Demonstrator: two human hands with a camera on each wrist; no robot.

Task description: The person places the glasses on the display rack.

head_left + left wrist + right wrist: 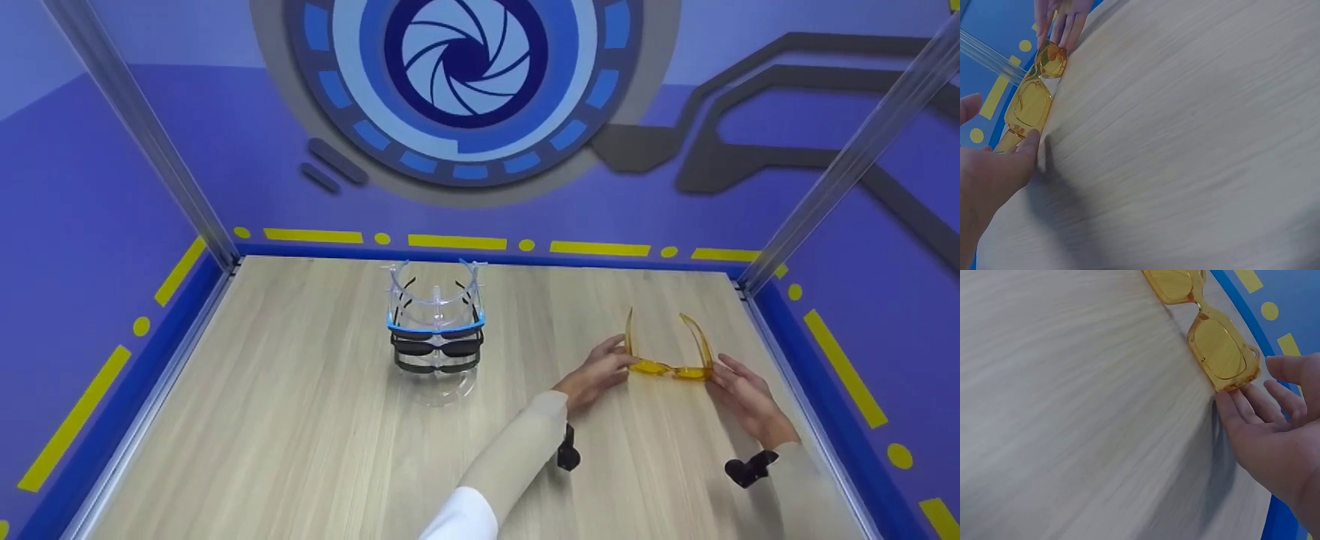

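Note:
A pair of yellow translucent glasses stands at the right of the table, arms unfolded and pointing away. My left hand holds its left corner by the hinge; in the left wrist view a fingertip lies on the frame corner, and part of the hand is behind the earpiece. At the other corner is my right hand. Its fingers reach out fairly straight, tips touching the lower outer edge of the frame, while the thumb stays apart from it.
Left of my hands, a clear display stand carries blue-framed glasses above black sunglasses. The wooden table is bounded by blue printed walls and metal posts. A right-hand wall stands close to my right hand.

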